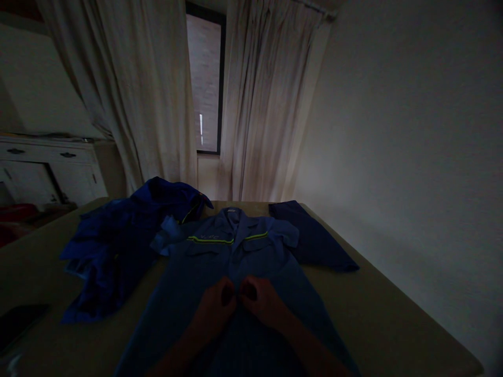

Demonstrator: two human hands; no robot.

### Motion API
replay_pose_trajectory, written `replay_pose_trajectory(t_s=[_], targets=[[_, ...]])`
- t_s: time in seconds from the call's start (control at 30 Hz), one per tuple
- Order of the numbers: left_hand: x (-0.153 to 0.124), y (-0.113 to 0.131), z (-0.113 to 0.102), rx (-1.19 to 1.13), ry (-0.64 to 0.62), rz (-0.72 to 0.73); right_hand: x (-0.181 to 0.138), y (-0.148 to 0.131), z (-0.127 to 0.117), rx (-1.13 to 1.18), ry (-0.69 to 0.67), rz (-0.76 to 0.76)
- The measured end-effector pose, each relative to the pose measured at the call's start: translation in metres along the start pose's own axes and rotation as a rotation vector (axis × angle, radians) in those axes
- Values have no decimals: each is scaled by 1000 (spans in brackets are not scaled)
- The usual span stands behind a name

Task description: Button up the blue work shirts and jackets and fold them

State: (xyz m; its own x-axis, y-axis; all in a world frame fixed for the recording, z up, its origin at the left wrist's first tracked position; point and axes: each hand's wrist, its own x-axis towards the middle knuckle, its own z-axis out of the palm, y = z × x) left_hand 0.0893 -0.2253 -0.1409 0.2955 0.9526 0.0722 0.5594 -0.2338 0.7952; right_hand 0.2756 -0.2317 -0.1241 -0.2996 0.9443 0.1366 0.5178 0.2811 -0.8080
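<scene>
A blue short-sleeved work shirt (pixel 204 272) lies face up, spread out with its collar away from me. Yellow-green stripes cross its chest above the pockets. Over the middle of its front, my left hand (pixel 218 303) has its fingers pinched together at the button line. Close beside it, my right hand (pixel 259 299) is closed in a similar pinch, the fingertips of both hands nearly meeting. Both seem to grip the shirt's front edges, though dim light hides the exact spot and any button there.
Left of the shirt is a heap of bright blue clothes (pixel 118 251). A folded dark navy garment (pixel 314 235) lies right, partly under a sleeve. A dark flat object (pixel 21 319) rests at the left on the bed-like surface (pixel 377 314). A wall (pixel 424 157) borders the right.
</scene>
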Motion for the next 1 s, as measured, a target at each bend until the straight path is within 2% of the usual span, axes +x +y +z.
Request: replay_pose_trajectory(t_s=[0.17,0.4,0.57,1.0], targets=[[1,-5,2,-58,18,26,0,1,-1,1,0,-24],[5,-8,2,-29,-2,14,1,-2,0,-110,18,-24],[6,-10,3,-31,7,-7,1,0,1,-72,18,-76],[4,-13,2,-74,-68,52,0,1,-8,-156,36,-31]])
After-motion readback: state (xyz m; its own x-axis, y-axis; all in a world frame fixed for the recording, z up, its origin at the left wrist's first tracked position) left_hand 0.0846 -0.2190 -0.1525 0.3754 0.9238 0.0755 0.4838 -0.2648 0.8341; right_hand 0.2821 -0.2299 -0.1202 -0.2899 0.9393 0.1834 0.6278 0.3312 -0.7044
